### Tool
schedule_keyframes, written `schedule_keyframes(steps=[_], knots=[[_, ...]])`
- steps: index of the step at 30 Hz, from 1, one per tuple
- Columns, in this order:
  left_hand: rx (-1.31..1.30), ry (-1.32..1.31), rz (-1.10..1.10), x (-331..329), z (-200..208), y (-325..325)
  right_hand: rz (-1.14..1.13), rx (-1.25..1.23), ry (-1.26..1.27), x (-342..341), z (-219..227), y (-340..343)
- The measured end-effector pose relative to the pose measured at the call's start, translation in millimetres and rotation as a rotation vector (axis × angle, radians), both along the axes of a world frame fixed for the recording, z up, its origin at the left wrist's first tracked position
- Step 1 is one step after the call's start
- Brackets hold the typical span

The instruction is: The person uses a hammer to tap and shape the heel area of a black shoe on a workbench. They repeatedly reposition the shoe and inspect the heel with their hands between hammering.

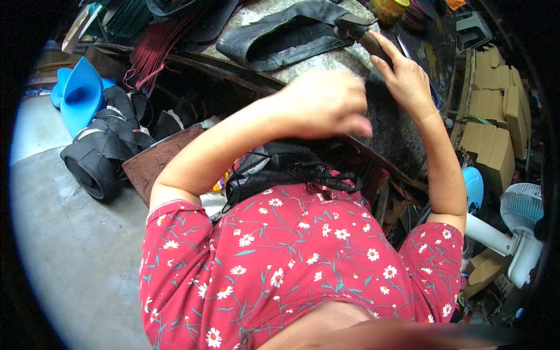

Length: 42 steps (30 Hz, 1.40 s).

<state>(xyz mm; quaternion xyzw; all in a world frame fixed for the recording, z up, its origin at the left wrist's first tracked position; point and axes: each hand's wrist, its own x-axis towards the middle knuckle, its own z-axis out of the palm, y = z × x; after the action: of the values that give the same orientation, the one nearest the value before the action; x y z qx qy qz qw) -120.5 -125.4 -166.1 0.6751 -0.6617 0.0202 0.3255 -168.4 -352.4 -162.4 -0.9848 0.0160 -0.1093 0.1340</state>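
Right hand (402, 76) pinches a dark, slim-handled tool (367, 41) beside black looped leather (274, 26), near right edge of grey stone slab (344, 60); grip of blurred left hand (326, 105) I cannot tell.

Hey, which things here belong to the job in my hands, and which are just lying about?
Likely in use:
dark tool, in the right hand
black leathery piece, one end by the tool's head
mottled slab, under that piece

Likely lying about:
blue curved pieces
stacked black pieces
red strips
cardboard boxes
white fan
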Motion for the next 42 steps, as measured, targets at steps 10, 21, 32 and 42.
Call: schedule_keyframes(steps=[10, 21, 32, 42], knots=[[0.021, -0.293, 0.622, 58.5, -50.7, -17.9, -0.024, -0.002, 0.028, -1.0, 2.6, 1.8], [-0.055, -0.020, 0.116, 1.0, 0.2, -5.0, -0.030, 0.056, 0.049, 0.7, -1.1, -3.3], [0.218, -0.186, 0.580, 48.9, -21.9, 6.8, -0.056, 0.059, 0.046, 2.1, -2.5, -7.8], [0.128, -0.279, 0.498, 31.1, -25.9, 3.6, -0.057, 0.114, 0.031, 0.9, 2.4, -9.9]])
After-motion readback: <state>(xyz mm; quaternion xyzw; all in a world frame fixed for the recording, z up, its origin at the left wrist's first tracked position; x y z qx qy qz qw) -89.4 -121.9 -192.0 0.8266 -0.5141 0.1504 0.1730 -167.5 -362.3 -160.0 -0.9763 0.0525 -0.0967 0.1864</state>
